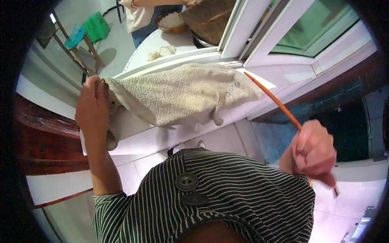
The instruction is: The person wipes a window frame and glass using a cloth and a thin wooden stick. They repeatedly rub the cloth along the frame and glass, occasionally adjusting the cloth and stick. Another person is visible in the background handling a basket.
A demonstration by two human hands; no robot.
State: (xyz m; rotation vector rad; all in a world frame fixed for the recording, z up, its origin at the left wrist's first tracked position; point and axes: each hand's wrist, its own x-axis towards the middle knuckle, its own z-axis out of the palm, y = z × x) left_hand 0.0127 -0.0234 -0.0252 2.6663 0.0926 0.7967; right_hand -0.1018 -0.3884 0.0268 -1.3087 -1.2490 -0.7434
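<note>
A pale, worn terry cloth (188, 91) is stretched along the white tiled ledge by the window. Its left corner is pinched between the thumb and fingers of my left hand (92, 106). At the right, my right hand (314, 148) is closed around a thin orange-brown stick (273, 101), whose far tip points to the cloth's upper right edge. A small knotted or twisted piece hangs at the cloth's lower edge. What lies under the cloth is hidden.
Beyond the window frame (234, 30), another person's arm is near a bowl of white material (171, 22) and a brown woven tray (209, 18). Pale lumps (162, 52) lie on the white round surface. A green crate (96, 27) stands at the upper left, near a wooden chair or rack.
</note>
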